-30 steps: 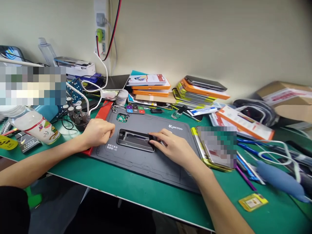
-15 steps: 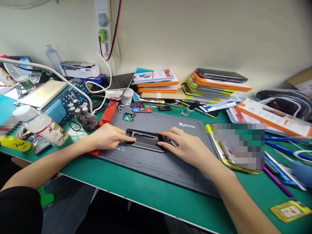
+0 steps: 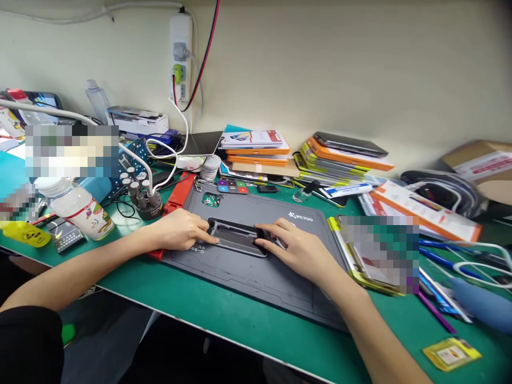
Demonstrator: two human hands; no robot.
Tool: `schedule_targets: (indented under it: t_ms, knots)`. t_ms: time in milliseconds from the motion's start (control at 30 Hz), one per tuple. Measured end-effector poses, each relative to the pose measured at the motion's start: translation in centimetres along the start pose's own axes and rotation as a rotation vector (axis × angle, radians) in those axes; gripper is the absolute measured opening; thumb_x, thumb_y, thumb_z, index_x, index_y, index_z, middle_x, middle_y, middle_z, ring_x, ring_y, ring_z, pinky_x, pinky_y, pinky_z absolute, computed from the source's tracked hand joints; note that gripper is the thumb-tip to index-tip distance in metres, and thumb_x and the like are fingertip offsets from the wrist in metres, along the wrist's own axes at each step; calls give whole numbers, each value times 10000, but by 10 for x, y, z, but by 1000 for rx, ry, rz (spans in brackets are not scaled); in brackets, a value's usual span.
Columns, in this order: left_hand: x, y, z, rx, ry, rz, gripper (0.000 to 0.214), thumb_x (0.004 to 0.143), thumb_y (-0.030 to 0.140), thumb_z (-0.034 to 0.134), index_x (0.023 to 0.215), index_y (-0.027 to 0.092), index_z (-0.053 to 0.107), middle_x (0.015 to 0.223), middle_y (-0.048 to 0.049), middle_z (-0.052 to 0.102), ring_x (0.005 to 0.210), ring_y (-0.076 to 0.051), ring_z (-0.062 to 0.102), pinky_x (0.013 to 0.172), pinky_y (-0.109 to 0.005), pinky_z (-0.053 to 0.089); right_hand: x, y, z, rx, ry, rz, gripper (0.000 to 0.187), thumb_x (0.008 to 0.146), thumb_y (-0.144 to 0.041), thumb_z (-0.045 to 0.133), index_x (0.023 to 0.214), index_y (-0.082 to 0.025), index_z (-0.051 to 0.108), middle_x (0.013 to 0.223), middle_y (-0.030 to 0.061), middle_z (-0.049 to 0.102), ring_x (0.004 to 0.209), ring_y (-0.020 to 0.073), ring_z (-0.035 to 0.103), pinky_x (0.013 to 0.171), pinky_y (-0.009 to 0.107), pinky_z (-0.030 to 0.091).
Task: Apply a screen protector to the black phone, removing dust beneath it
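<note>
A black smartphone with a glossy dark face lies flat on the grey work mat. My left hand grips its left end, index finger at the far edge and thumb near the front edge. At the other end, my right hand holds the phone between thumb and fingers. Light reflects off the glass between both hands. Small screws and metal bits sit in a recess at the mat's upper left.
Beside the mat are a red tray strip, a screwdriver stand and a bottle. Boxed stacks line the wall. Yellow-edged packages, blue-handled tools and a yellow packet lie to the right.
The camera view has shifted. My left thumb has slid from the phone's face toward its front edge. Both hands stay at the phone's ends.
</note>
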State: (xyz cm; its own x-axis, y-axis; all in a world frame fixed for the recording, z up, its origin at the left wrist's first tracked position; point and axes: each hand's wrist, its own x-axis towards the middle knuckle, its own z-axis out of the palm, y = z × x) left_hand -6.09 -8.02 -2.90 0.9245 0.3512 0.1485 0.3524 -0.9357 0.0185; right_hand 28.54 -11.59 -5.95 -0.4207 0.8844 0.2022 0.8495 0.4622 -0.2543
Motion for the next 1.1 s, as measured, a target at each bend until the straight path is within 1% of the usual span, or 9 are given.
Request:
schedule_targets:
  t_ms: [167,333,467,667,767,867,967,1033,1100]
  knots:
    - [-1,0,0,10,-9,23,591,823,28,530,1297,311,740,853,1,725,747,-155,654,619,-276,448,-1,2,4,-6,-11,14,464,1040,-640,453,1281,-319,684,1079,31,701,885,203,745,665,333,564]
    - [0,2,-2,70,51,103,547,806,30,533,1256,253,750,818,-6,715,684,-164,619,576,-318,416,0,1,4,3,-22,33,491,1038,-662,436,1275,-313,686,1102,34,702,906,209,745,695,346,570]
    - [-2,3,-3,10,96,131,416,769,20,522,989,257,785,771,1,701,682,-157,611,590,-313,416,1,-1,2,15,1,27,489,1037,-663,429,1254,-317,698,1070,35,707,869,202,742,668,335,559]
    - [-5,4,-3,19,130,62,330,758,41,500,855,242,742,764,3,720,659,-154,604,572,-324,404,0,-1,3,4,4,25,514,1043,-679,394,1268,-322,687,1060,36,699,856,202,739,653,328,545]
    - [-5,5,-4,31,136,57,290,746,42,488,794,228,705,742,5,711,650,-157,602,567,-332,399,0,0,4,5,8,24,525,1042,-688,384,1268,-324,689,1049,37,701,830,198,735,635,324,536]
    - [-4,5,-4,38,139,59,268,745,44,483,774,219,684,736,7,707,647,-161,602,564,-343,395,0,0,5,7,8,21,517,1044,-681,387,1261,-327,695,1043,38,704,829,200,736,614,319,524]
    - [-5,5,-4,17,114,10,273,787,43,481,802,222,687,762,12,721,672,-156,621,593,-327,410,0,0,5,10,14,21,493,1046,-660,407,1252,-320,699,1058,40,706,842,205,737,621,323,528]
    - [-4,5,-5,-15,134,-63,298,865,47,457,878,219,699,821,10,736,721,-149,646,654,-303,451,1,-2,3,19,16,23,461,1049,-635,431,1244,-316,699,1073,39,709,852,207,737,638,328,536]
    - [-2,6,-8,-35,192,-177,304,956,83,431,1026,211,697,941,-8,748,842,-157,679,757,-287,495,2,-5,1,37,20,31,425,1050,-605,454,1232,-308,699,1069,40,713,866,210,737,653,330,536]
